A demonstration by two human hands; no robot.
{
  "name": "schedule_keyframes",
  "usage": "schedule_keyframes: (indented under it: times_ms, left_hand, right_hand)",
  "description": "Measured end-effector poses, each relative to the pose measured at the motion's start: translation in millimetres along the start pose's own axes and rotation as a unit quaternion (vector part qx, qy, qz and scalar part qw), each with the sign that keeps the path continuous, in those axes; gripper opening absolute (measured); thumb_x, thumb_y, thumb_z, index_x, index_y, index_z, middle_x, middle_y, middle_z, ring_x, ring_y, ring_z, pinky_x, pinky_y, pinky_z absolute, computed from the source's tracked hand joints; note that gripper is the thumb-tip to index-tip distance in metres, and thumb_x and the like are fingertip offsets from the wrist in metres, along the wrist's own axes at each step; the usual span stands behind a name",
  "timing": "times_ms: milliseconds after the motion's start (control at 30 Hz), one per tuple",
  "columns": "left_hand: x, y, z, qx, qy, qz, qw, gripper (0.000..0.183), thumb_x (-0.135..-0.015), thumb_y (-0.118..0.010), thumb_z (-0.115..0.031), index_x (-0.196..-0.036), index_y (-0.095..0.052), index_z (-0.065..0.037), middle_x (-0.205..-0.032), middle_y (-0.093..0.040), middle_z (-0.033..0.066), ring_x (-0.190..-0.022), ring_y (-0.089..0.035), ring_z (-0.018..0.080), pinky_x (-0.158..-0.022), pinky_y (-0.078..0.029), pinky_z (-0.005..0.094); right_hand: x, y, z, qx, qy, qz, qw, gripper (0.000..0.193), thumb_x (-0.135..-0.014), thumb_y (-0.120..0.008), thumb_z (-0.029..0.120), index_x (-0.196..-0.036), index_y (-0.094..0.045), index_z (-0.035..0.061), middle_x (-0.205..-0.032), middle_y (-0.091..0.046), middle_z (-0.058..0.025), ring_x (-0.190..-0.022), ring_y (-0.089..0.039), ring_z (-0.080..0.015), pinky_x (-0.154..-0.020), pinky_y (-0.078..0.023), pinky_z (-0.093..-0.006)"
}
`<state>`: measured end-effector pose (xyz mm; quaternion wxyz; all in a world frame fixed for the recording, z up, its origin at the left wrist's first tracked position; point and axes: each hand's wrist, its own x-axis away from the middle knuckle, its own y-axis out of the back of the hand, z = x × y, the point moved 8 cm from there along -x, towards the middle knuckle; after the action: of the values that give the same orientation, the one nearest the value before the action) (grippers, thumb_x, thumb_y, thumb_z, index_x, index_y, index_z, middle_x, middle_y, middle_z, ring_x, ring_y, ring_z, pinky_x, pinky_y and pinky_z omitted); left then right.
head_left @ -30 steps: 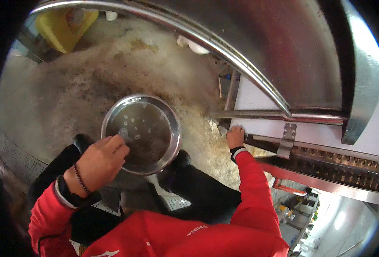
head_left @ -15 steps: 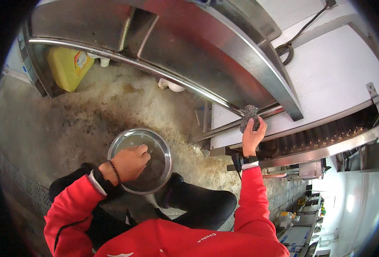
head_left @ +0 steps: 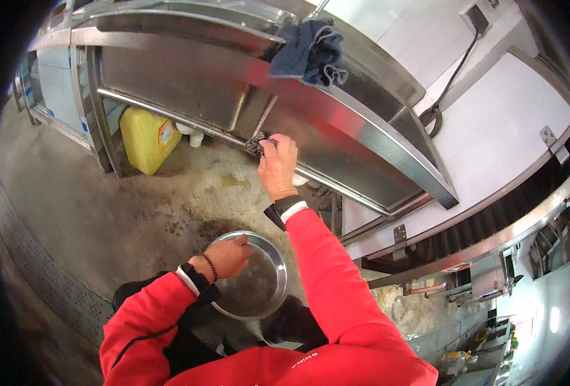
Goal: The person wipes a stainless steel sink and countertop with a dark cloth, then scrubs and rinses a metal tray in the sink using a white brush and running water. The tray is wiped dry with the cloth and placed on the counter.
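Note:
A dark grey steel wool scourer (head_left: 254, 144) is pressed against the lower rail (head_left: 201, 127) of a stainless steel unit. My right hand (head_left: 278, 164) grips it from the right with bent fingers, the arm reaching far forward. My left hand (head_left: 229, 257) is closed just over a round metal basin (head_left: 282, 283) on the floor in front of me. Its curled fingers hide what they hold, if anything. Murky liquid appears to stand in the basin.
A yellow plastic jug (head_left: 142, 141) stands under the unit at the left, beside white pipe fittings (head_left: 193, 136). A dark blue cloth (head_left: 307, 55) hangs over the unit's upper edge. White panels (head_left: 484, 135) and a cooking appliance with a dark slot (head_left: 478, 209) lie to the right.
My right hand has carried the scourer leftward along the rail from its right end to near the middle divider. My left hand stays over the basin. The view has shifted left.

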<state>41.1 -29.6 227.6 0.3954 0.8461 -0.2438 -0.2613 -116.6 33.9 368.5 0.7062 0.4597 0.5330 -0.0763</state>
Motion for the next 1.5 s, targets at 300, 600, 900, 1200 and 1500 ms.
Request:
schedule_keyframes:
  times_ms: [300, 600, 900, 1200, 1500]
  left_hand:
    - [10.2, -8.0, 11.0, 0.011, -0.025, -0.019, 0.999, 0.015, -0.083, -0.064, -0.014, -0.095, -0.063, -0.007, -0.101, -0.057, 0.0136, -0.089, -0.063, 0.0361, -0.073, -0.055, 0.0464]
    - [3.4, -9.4, 0.7, -0.012, -0.050, 0.006, 0.999, 0.015, -0.082, -0.066, -0.016, -0.091, -0.061, -0.005, -0.103, -0.057, 0.0158, -0.091, -0.064, 0.0362, -0.075, -0.054, 0.0468]
    - [-6.6, 11.2, -2.5, -0.005, -0.022, -0.018, 1.000, 0.016, -0.083, -0.066, -0.017, -0.092, -0.061, -0.005, -0.102, -0.057, 0.0150, -0.089, -0.064, 0.0360, -0.075, -0.055, 0.0465]
    - [0.7, -16.3, 2.0, -0.010, -0.046, -0.005, 0.999, 0.013, -0.081, -0.063, -0.015, -0.088, -0.062, -0.005, -0.102, -0.058, 0.0167, -0.091, -0.066, 0.0345, -0.076, -0.055, 0.0458]
    - [-2.8, -12.1, 9.8, -0.001, -0.006, 0.026, 1.000, 0.016, -0.083, -0.064, -0.017, -0.093, -0.061, -0.005, -0.103, -0.057, 0.0153, -0.093, -0.063, 0.0368, -0.077, -0.054, 0.0477]
  right_hand:
    - [69.9, 217.1, -176.6, 0.222, -0.221, -0.127, 0.941, 0.032, -0.085, -0.063, 0.004, -0.114, -0.054, -0.0071, -0.110, -0.057, -0.0249, -0.110, -0.051, -0.0419, -0.098, -0.041, -0.0494]
    - [-3.7, 108.1, -86.9, 0.206, -0.113, -0.143, 0.961, 0.043, -0.076, -0.060, -0.003, -0.119, -0.060, -0.0013, -0.121, -0.056, -0.0244, -0.114, -0.048, -0.0435, -0.101, -0.038, -0.0504]
    - [-51.5, 10.0, 7.4, 0.034, 0.052, -0.039, 0.997, 0.036, -0.071, -0.067, 0.000, -0.105, -0.066, 0.0107, -0.115, -0.060, -0.0140, -0.109, -0.054, -0.0364, -0.093, -0.043, -0.0478]
    - [92.6, 242.0, -201.7, 0.234, -0.342, -0.276, 0.867, 0.035, -0.096, -0.054, 0.011, -0.120, -0.050, -0.0134, -0.117, -0.052, -0.0307, -0.110, -0.050, -0.0463, -0.099, -0.040, -0.0521]
    - [-56.0, 67.6, -31.0, 0.179, -0.035, -0.216, 0.959, 0.029, -0.080, -0.062, 0.003, -0.109, -0.065, -0.0017, -0.107, -0.063, -0.0239, -0.103, -0.056, -0.0438, -0.088, -0.044, -0.0486]
